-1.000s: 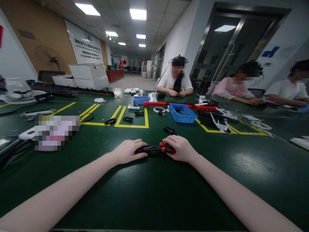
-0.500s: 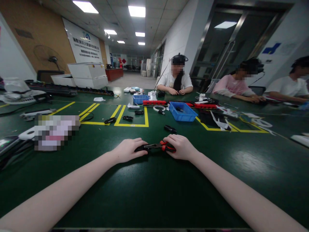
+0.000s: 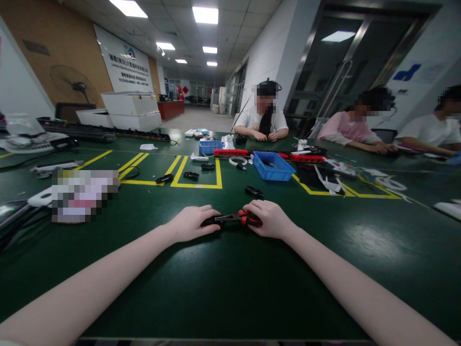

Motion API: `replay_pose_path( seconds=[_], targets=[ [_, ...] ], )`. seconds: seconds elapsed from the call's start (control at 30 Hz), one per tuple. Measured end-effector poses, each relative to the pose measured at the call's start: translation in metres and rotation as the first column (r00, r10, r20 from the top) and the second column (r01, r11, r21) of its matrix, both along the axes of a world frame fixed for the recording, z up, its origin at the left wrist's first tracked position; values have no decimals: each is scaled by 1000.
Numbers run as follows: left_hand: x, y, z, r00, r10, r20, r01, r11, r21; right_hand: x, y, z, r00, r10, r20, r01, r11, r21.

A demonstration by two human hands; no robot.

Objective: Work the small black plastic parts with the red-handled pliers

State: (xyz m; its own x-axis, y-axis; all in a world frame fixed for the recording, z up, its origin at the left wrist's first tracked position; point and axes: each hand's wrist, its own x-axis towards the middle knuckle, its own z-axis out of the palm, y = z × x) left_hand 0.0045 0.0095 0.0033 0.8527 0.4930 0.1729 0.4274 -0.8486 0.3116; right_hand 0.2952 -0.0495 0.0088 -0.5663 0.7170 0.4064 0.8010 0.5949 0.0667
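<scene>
Both my hands rest on the green table point(image 3: 230, 288) with a tool between them. My right hand point(image 3: 271, 220) is closed round the red and black handles of a pair of pliers point(image 3: 240, 218). The pliers' jaws point left to a small black part point(image 3: 210, 221), which my left hand point(image 3: 190, 224) grips with curled fingers. The part is mostly hidden under my left fingers. Another small black part point(image 3: 254, 192) lies just beyond my right hand.
A blue bin point(image 3: 272, 166) and a smaller blue bin point(image 3: 210, 147) stand further back among yellow floor-tape lines, black parts and red strips. Three other people sit at the far and right sides. A blurred patch point(image 3: 83, 194) and cables lie to the left.
My hands and the pliers have hardly moved. The view has shifted slightly.
</scene>
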Motion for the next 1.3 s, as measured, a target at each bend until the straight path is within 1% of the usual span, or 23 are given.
replay_pose_path(
  seconds=[0.43, 0.63, 0.87, 1.07, 1.3],
  targets=[
    [0, 1, -1, 1000, -6, -19, 7, 1000, 31, 2, 3, -3, 999, 0, 34, 0, 1000, -23],
    [0, 0, 2, 1000, -13, -23, 14, 999, 40, 2, 2, -1, 999, 1, 37, 0, 999, -49],
    [0, 0, 2, 999, -15, -39, 17, 999, 42, 2, 2, -1, 1000, 15, 10, -14, 999, -30],
    [-1, -1, 0, 999, 4, -44, 1, 993, 120, 3, 2, -4, 1000, 15, -22, -15, 1000, -10],
    [-1, -2, -1, 993, 8, -114, 19, 972, 235, 3, 2, -4, 1000, 13, -20, -13, 1000, -18]
  ],
)
